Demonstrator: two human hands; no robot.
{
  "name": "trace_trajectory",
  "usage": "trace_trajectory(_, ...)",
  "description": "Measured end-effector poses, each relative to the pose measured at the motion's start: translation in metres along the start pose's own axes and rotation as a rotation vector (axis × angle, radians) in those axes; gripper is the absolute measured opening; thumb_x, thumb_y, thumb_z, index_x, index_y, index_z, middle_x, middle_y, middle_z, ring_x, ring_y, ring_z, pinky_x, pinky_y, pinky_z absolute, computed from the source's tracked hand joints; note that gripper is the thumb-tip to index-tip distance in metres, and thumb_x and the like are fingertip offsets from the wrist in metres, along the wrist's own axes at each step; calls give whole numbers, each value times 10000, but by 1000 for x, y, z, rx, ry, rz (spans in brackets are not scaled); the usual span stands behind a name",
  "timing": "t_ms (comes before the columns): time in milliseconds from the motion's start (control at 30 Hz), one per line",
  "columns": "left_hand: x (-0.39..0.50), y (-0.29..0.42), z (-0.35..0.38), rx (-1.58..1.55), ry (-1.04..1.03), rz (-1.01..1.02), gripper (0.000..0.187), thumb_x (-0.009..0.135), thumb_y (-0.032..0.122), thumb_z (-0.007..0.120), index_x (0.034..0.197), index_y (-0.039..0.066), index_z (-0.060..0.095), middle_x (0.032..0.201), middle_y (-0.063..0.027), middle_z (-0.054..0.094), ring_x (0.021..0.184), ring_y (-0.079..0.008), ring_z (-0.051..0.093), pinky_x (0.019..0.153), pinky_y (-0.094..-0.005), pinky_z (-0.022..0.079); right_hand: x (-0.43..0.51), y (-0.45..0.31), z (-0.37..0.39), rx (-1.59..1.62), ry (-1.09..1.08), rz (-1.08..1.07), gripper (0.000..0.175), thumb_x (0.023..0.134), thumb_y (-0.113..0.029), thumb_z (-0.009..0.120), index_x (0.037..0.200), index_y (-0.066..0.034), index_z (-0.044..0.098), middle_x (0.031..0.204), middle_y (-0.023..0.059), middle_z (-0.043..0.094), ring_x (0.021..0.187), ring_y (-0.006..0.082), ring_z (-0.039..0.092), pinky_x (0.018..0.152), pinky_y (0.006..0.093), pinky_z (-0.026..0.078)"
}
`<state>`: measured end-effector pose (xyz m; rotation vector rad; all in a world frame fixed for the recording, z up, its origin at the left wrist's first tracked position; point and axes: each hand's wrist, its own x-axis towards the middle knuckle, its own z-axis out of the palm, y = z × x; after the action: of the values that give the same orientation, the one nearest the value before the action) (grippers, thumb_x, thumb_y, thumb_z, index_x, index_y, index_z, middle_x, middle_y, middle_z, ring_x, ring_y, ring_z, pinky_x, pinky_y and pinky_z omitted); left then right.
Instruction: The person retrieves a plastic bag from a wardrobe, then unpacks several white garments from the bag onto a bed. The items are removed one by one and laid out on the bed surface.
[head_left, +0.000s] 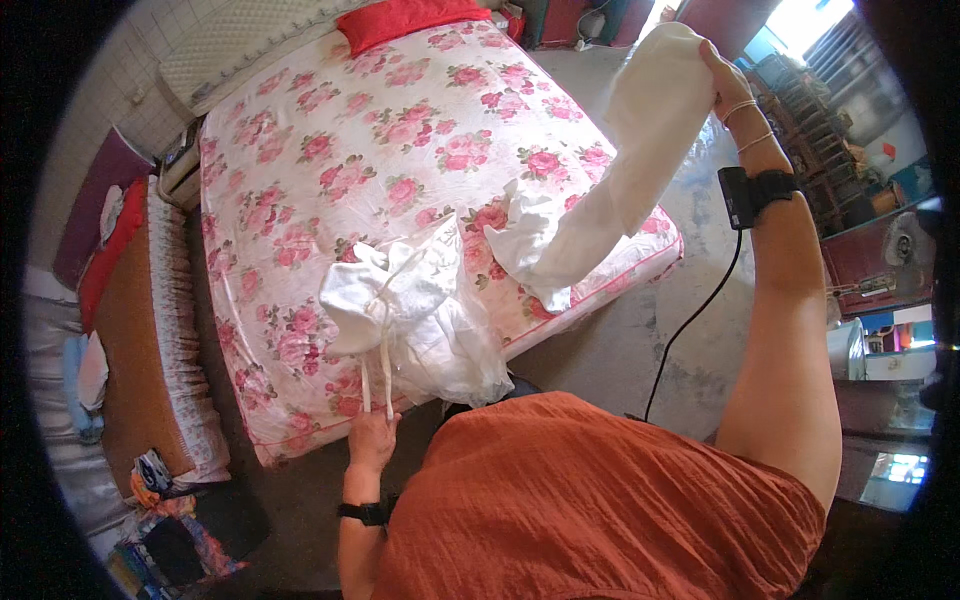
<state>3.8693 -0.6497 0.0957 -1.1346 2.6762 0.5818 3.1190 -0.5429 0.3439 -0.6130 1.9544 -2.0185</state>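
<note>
My left hand (373, 442) is closed on a pale drawstring-like cord (386, 360), low by the near edge of the bed. The cord runs up over a bunched white cloth (356, 300), which lies together with a crumpled clear plastic bag (457, 352) on the bed's near edge. Raised at the upper right, my right hand (727, 82) grips the top end of a long white cloth (652, 120). That cloth slants down to the left, and its lower end rests in folds on the mattress. Whether the two white cloths are one garment cannot be told.
A rose-patterned bed cover (405, 127) spreads before me, with a red pillow (412, 22) at its far end. To the left stands a brown-topped bed (139, 375) with a ruffled edge. A black cable (694, 322) hangs from my right wrist device (739, 199). Cabinets (870, 262) line the right.
</note>
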Motion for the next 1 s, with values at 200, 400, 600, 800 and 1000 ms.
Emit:
trace_trajectory(200, -15, 16, -4, -244, 181, 65, 193, 887, 217, 617, 994, 88, 713, 759, -181, 644, 732, -360, 597, 676, -470, 474, 9, 17, 24, 340, -91, 18, 535, 879, -425, 675, 1197, -4, 588, 1091, 125, 659, 942, 248, 649, 796, 403, 552)
trace_trajectory(400, 1, 41, -28, -100, 273, 299, 205, 894, 155, 597, 1070, 89, 679, 745, -143, 646, 760, -319, 614, 887, -477, 451, -3, 86, 79, 79, -137, 157, 446, 870, -368, 698, 1089, 16, 636, 948, 95, 675, 778, 205, 659, 690, 358, 546)
trace_trajectory(600, -7, 51, -30, -441, 185, -243, 597, 841, 356, 693, 1304, 37, 491, 798, -161, 652, 736, -341, 643, 670, -416, 505, -6, 227, 70, -474, -171, 175, 320, 839, -201, 626, 1084, 5, 628, 926, 128, 665, 803, 245, 641, 722, 369, 522)
trace_trajectory(800, 47, 33, 13, -695, -66, -490, 1155, 764, 575, 719, 1515, 40, 23, 1150, -269, 590, 940, -369, 634, 779, -416, 513, -46, 428, 83, -1142, -449, -342, 524, 782, -12, 571, 1283, -167, 548, 1116, 186, 632, 972, 353, 626, 854, 396, 517)
trace_trajectory(1000, 128, 26, 76, -551, 65, -601, 1161, 733, 642, 691, 1518, 56, 67, 1474, -301, 306, 1340, -419, 366, 1082, -429, 344, -158, 459, 163, -1313, -720, 439, 1302, 570, -429, 901, 1534, -172, 64, 1535, 313, -124, 1415, 516, -20, 1150, 552, 161)
